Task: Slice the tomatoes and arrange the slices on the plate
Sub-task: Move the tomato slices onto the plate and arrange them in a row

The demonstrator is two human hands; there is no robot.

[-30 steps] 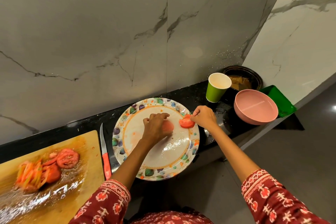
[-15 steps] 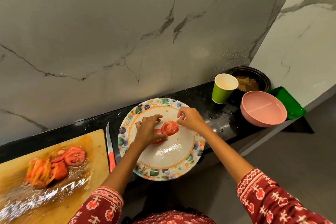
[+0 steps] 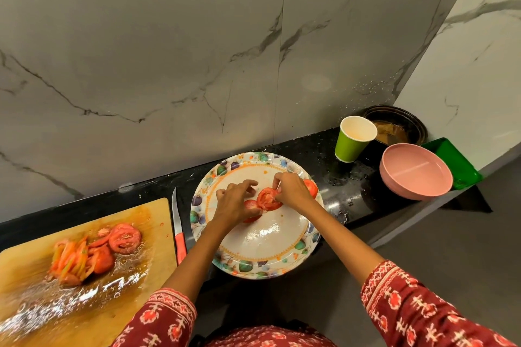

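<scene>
Both hands work over the patterned plate (image 3: 255, 259), which sits near the middle of the dark surface (image 3: 315, 146) and juts past its front edge. The right hand (image 3: 293, 191) pinches the right rim of a tomato slice (image 3: 267, 199) lying in the plate's far half; its fingertips are curled under, so the exact grip is hard to read. The left hand (image 3: 234, 201) hovers with loosely bent fingers over a second slice (image 3: 251, 205), covering most of it; whether it touches that slice I cannot tell. A third slice (image 3: 311, 187) peeks out behind the right hand at the plate's right rim, mostly hidden. At the surface's left end the wet cutting board (image 3: 135, 298), cut off by the frame, carries more slices (image 3: 124, 238) and a blurred heap of strips (image 3: 70, 260). A red-handled knife (image 3: 179, 229) lies between board and plate. Toward the right end stand a green cup (image 3: 352, 142), a pink bowl (image 3: 415, 175), a green tray (image 3: 454, 163) and a dark pan (image 3: 400, 127), partly hidden by the cup
</scene>
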